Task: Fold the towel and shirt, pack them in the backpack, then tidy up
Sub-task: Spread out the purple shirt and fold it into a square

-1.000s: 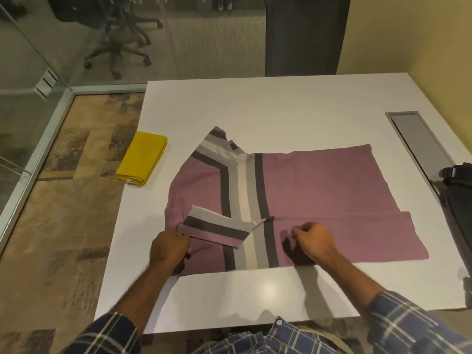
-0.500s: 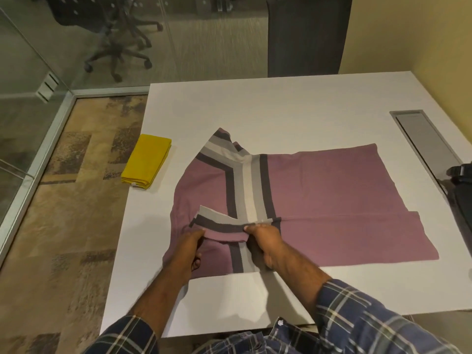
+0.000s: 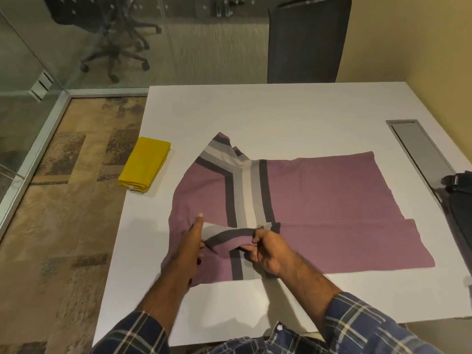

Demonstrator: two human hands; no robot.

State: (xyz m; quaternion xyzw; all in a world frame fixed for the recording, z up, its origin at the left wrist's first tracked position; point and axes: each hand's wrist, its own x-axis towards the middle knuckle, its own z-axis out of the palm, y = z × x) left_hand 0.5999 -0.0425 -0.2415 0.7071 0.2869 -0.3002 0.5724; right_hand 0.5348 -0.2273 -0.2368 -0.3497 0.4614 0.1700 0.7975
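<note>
1. Shirt [image 3: 319,200] lies spread across the centre of the table [image 3: 281,111].
2. Left hand [image 3: 190,242] and right hand [image 3: 265,247] both pinch its striped sleeve [image 3: 229,235], lower centre.
3. Folded towel [image 3: 144,164] sits at the left edge; backpack [image 3: 459,198] far right.

Mauve shirt [image 3: 319,200] with grey, cream and dark stripes is lying spread flat on the white table, its near long edge folded over; the striped sleeve [image 3: 229,237] is being lifted off the body. Yellow towel [image 3: 144,164] is sitting folded at the table's left edge, well apart from the shirt. Black backpack [image 3: 459,200] is showing partly at the right edge.
</note>
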